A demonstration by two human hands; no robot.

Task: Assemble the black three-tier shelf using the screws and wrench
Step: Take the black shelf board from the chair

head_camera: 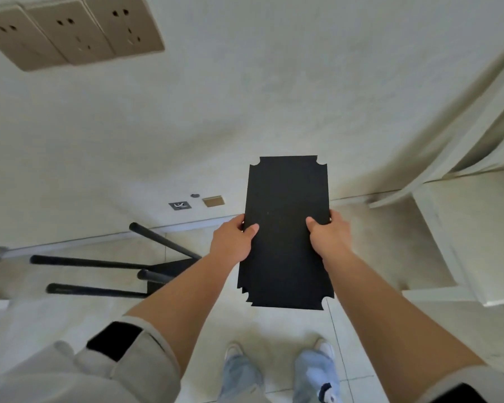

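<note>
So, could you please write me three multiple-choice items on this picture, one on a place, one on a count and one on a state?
1. Where does the part-built frame with black poles lie?
A. on the floor to the person's left
B. on the white step to the right
C. in the person's hands

2. How many wall sockets show at the top left?
A. one
B. three
C. five

3. How are the black shelf boards held?
A. by the left hand alone
B. lying loose on the floor
C. gripped at both long edges by the left hand and right hand

Answers: 1 A, the poles rest on the tiles left of the arms; 2 B, three plates sit side by side; 3 C, a thumb lies over each edge.
</note>
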